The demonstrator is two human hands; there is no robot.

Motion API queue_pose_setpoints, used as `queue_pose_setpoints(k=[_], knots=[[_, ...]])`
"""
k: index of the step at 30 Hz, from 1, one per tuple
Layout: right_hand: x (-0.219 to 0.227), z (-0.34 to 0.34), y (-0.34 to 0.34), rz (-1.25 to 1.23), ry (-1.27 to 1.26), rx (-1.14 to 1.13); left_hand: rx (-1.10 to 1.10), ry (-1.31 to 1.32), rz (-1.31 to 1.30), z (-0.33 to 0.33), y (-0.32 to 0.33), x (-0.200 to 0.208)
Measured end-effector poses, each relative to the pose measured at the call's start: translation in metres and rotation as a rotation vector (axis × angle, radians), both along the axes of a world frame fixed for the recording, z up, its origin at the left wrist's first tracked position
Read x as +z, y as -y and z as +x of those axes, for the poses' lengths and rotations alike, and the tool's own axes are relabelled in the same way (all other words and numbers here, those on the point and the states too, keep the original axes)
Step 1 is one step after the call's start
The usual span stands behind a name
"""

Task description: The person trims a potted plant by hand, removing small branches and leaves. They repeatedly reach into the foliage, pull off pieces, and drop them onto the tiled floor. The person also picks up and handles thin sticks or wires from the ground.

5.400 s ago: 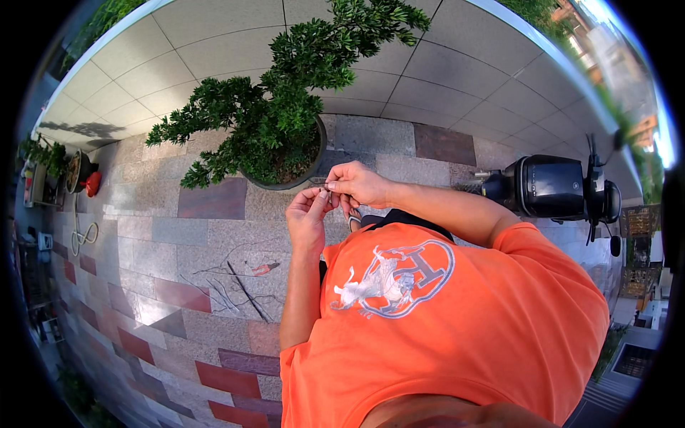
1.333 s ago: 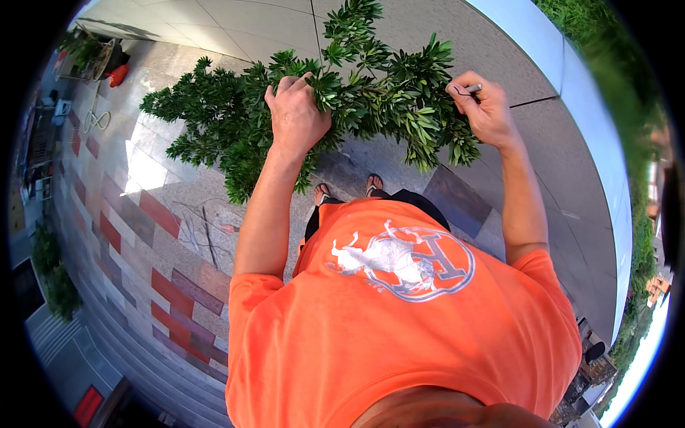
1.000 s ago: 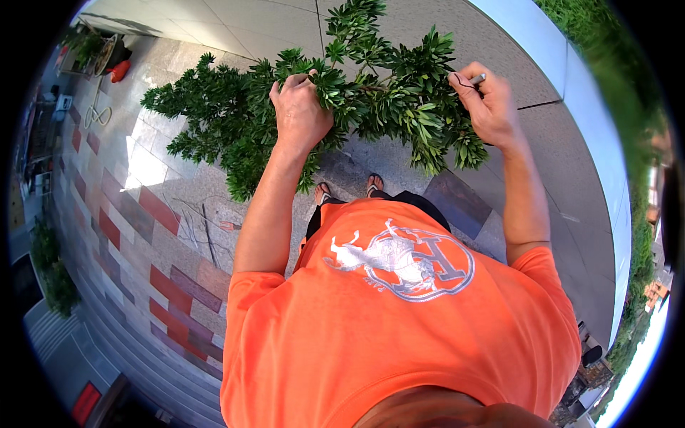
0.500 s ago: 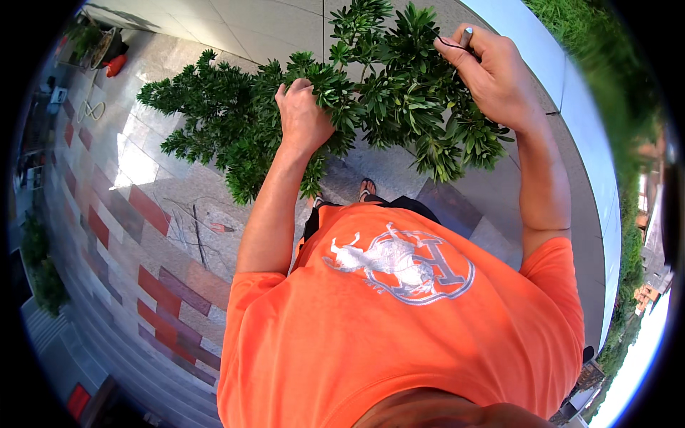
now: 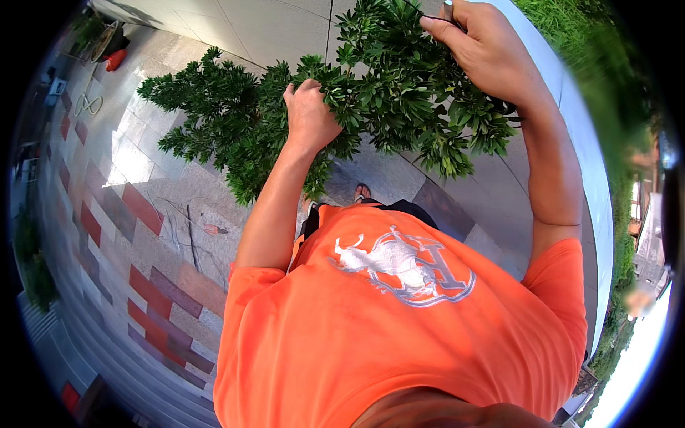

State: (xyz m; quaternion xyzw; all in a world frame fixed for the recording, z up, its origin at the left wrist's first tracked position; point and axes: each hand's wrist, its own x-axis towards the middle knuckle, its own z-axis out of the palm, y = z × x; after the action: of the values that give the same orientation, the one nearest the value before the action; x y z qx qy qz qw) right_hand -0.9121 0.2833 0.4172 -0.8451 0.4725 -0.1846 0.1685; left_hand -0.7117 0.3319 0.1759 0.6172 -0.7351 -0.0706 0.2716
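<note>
A leafy green shrub with dense, narrow leaves spreads in front of me. My left hand is closed among its foliage at the middle; what the fingers grip is hidden by leaves. Up at the far right of the shrub, my right hand pinches a thin dark wire between thumb and fingers. A short silver end of some tool pokes out of the same fist, the rest of it covered by my palm.
Behind the shrub stands a pale tiled wall, and a light ledge curves along the right beside grass. Dark wire pieces and an orange-tipped item lie on the paving. A hose loop rests far left.
My right hand has moved farther away and slightly left, still pinching the wire. My left hand has shifted a little to the right within the leaves.
</note>
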Motion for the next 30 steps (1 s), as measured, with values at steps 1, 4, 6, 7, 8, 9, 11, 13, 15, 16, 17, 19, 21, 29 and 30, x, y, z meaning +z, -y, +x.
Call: queue_pose_setpoints(k=[1, 4, 6, 7, 8, 9, 11, 13, 15, 16, 17, 19, 21, 29, 30], knots=[[0.002, 0.001, -0.001, 0.001, -0.015, 0.015, -0.007, -0.016, -0.011, -0.001, -0.001, 0.000], [0.006, 0.011, -0.001, -0.009, -0.033, 0.041, -0.003, -0.009, -0.036, 0.005, 0.000, -0.011], [0.009, 0.016, -0.001, -0.022, -0.072, 0.023, 0.002, -0.006, -0.013, 0.006, 0.000, -0.003], [0.010, 0.017, 0.000, -0.022, -0.082, 0.039, 0.002, 0.044, 0.017, 0.008, -0.001, -0.005], [0.013, 0.018, 0.003, -0.024, -0.099, 0.050, 0.013, 0.038, 0.006, 0.008, 0.001, -0.008], [0.015, 0.020, 0.004, -0.026, -0.115, 0.060, 0.023, 0.006, 0.010, 0.009, 0.001, -0.010], [0.017, 0.027, 0.005, -0.020, -0.125, 0.059, 0.035, -0.061, 0.018, 0.009, 0.001, -0.012], [0.020, 0.033, 0.007, 0.009, -0.149, 0.038, 0.028, -0.088, 0.030, 0.012, 0.002, -0.011], [0.023, 0.037, 0.009, 0.015, -0.173, 0.010, 0.015, -0.155, 0.037, 0.010, -0.001, -0.001], [0.024, 0.038, 0.010, 0.018, -0.184, -0.005, 0.012, -0.106, 0.051, 0.011, -0.002, 0.002], [0.025, 0.040, 0.012, 0.036, -0.160, 0.002, 0.009, -0.138, 0.052, 0.012, -0.001, 0.000], [0.024, 0.044, 0.015, 0.072, -0.112, 0.015, 0.001, -0.203, 0.056, 0.013, 0.002, -0.007], [0.024, 0.045, 0.021, 0.031, -0.158, 0.033, -0.003, -0.196, 0.065, 0.013, 0.000, 0.001], [0.029, 0.033, 0.010, 0.079, -0.174, 0.009, -0.018, -0.164, 0.101, 0.016, 0.004, 0.005], [0.029, 0.033, 0.005, 0.109, -0.130, 0.016, -0.038, -0.185, 0.059, 0.015, 0.003, 0.005]])
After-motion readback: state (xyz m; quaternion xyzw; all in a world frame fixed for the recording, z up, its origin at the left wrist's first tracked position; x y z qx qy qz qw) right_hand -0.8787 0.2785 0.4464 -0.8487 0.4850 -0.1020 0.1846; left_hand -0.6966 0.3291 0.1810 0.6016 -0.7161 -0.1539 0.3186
